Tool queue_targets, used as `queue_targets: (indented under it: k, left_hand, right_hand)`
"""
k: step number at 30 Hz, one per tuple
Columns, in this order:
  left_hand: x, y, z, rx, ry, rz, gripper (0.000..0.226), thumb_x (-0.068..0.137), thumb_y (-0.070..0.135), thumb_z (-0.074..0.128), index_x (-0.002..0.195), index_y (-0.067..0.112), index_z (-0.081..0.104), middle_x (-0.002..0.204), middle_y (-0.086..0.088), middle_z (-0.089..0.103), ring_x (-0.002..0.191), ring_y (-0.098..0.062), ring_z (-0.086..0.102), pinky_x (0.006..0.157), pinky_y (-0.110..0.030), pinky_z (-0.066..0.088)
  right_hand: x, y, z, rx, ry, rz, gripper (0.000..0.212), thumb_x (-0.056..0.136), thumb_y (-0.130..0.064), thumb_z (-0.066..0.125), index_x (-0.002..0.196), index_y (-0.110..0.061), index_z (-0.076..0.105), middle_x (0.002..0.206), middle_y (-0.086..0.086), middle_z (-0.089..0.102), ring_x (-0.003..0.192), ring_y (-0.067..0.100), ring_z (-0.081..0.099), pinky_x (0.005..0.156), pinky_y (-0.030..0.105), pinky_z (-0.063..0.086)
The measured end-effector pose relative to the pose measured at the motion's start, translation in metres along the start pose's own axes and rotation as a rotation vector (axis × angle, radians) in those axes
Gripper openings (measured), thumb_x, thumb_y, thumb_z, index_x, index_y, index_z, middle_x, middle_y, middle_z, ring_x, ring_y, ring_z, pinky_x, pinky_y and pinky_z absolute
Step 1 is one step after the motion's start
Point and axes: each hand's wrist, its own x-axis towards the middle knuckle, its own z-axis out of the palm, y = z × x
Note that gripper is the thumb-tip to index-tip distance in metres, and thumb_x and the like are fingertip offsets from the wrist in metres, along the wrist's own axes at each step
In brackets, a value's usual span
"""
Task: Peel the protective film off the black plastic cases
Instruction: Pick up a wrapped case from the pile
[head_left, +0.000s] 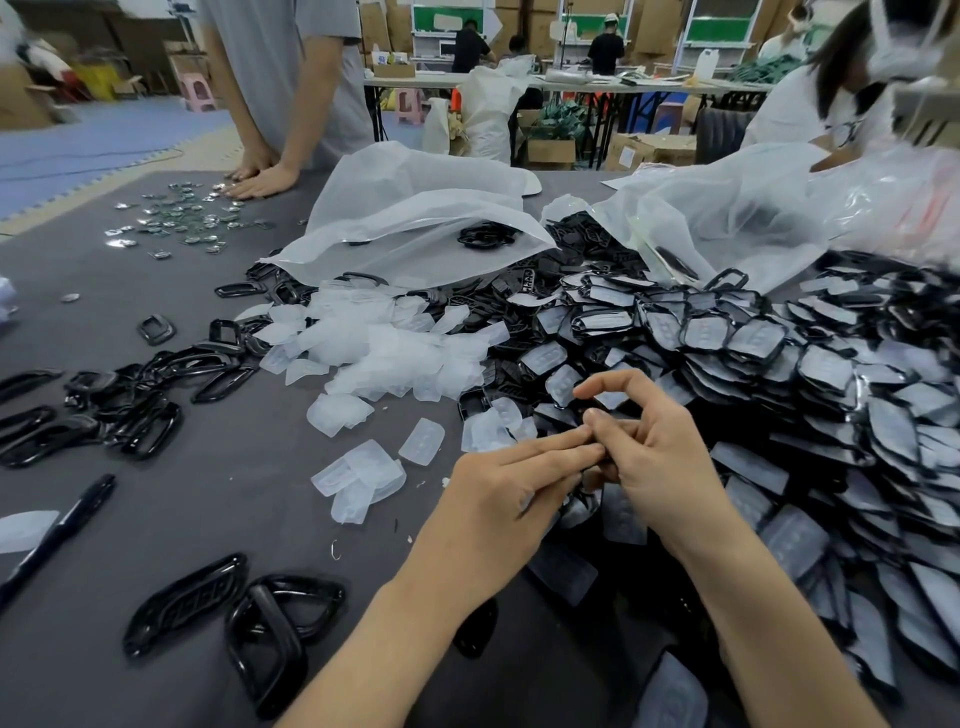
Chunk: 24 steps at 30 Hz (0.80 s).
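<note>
L hand (498, 493) & R hand (670, 467) fingers (561, 441) clamp black case (583, 506) — R index lifted.

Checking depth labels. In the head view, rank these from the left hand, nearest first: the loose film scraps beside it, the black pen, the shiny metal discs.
1. Film scraps, just left of the left hand.
2. Black pen, by the near left table edge.
3. Metal discs, far left, across the table.

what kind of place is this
Probably a small factory assembly workshop: a huge pile of film-covered black cases, a heap of peeled films on the work table, and cardboard boxes behind.
</note>
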Motion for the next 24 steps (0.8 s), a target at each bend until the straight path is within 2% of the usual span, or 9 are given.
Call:
queue_targets:
  k: [3,8,11,14,16,17,19,21,24]
  left_hand:
    - [0.0,0.0,0.002,0.031,0.019,0.04,0.027,0.086,-0.001,0.065,0.112,0.004,0.072,0.122,-0.004,0.067,0.109,-0.006,0.064,0.093,-0.016,0.05]
    - [-0.002,-0.003,0.005,0.115,0.1,0.092,0.03,0.087,-0.001,0.065,0.116,0.006,0.07,0.126,-0.003,0.064,0.112,-0.005,0.062,0.093,-0.015,0.049]
    - [-0.002,-0.006,0.004,0.104,0.12,0.104,0.028,0.092,0.009,0.059,0.118,0.009,0.069,0.128,-0.001,0.063,0.116,-0.004,0.06,0.095,-0.016,0.048]
    - [-0.003,-0.004,0.005,0.112,0.073,0.124,0.035,0.092,0.013,0.06,0.127,0.016,0.063,0.131,0.005,0.061,0.114,0.001,0.06,0.09,-0.013,0.05]
    - [-0.005,-0.001,0.003,0.139,0.042,0.07,0.048,0.091,0.024,0.059,0.138,0.025,0.05,0.131,0.014,0.059,0.107,0.003,0.062,0.082,-0.007,0.048]
    - [-0.005,0.002,0.003,0.118,0.031,0.026,0.053,0.09,0.03,0.058,0.142,0.029,0.044,0.132,0.017,0.058,0.108,0.004,0.061,0.084,-0.004,0.046]
    - [-0.006,0.003,0.0,0.086,0.044,-0.042,0.056,0.092,0.034,0.059,0.144,0.035,0.038,0.13,0.025,0.057,0.113,0.012,0.055,0.089,0.0,0.039]
    - [-0.006,0.003,-0.002,0.078,0.054,-0.105,0.058,0.093,0.03,0.064,0.144,0.037,0.037,0.124,0.031,0.056,0.11,0.017,0.054,0.089,0.001,0.038]
    - [-0.007,0.001,-0.002,0.084,0.036,-0.135,0.058,0.093,0.019,0.059,0.146,0.03,0.038,0.12,0.033,0.056,0.101,0.018,0.057,0.081,0.001,0.041]
  right_hand:
    - [0.0,-0.003,0.0,-0.027,0.025,-0.02,0.016,0.096,-0.002,0.052,0.093,-0.017,0.057,0.053,0.004,0.056,0.05,0.018,0.052,0.047,0.027,0.052]
    - [-0.001,-0.012,-0.002,0.049,0.098,0.053,0.007,0.091,-0.02,0.064,0.093,-0.015,0.059,0.055,0.0,0.06,0.048,0.013,0.054,0.049,0.025,0.05]
    - [-0.003,-0.019,-0.006,0.037,0.085,0.104,0.007,0.09,-0.015,0.065,0.088,-0.009,0.063,0.059,0.003,0.064,0.049,0.016,0.057,0.051,0.026,0.05]
    - [-0.005,-0.029,-0.014,-0.129,0.117,0.088,0.006,0.088,-0.009,0.067,0.084,-0.005,0.065,0.062,0.008,0.066,0.047,0.018,0.06,0.047,0.023,0.049]
    - [0.002,-0.041,-0.029,-0.29,0.19,0.028,0.008,0.087,-0.013,0.069,0.08,-0.011,0.066,0.062,0.004,0.067,0.045,0.013,0.06,0.048,0.023,0.051]
    - [0.007,-0.048,-0.042,-0.369,0.259,-0.015,0.01,0.087,-0.016,0.069,0.078,-0.016,0.065,0.061,0.0,0.067,0.044,0.011,0.059,0.049,0.024,0.051]
    - [0.025,-0.061,-0.073,-0.487,0.422,-0.101,0.011,0.086,-0.02,0.07,0.076,-0.019,0.064,0.064,-0.004,0.064,0.048,0.008,0.055,0.056,0.027,0.05]
    - [0.043,-0.071,-0.107,-0.613,0.549,-0.121,0.009,0.085,-0.022,0.069,0.084,-0.013,0.069,0.071,-0.001,0.062,0.06,0.011,0.054,0.068,0.029,0.046]
    - [0.064,-0.07,-0.147,-0.71,0.553,0.009,0.019,0.083,-0.018,0.071,0.094,-0.003,0.073,0.084,0.009,0.066,0.079,0.019,0.057,0.081,0.035,0.049]
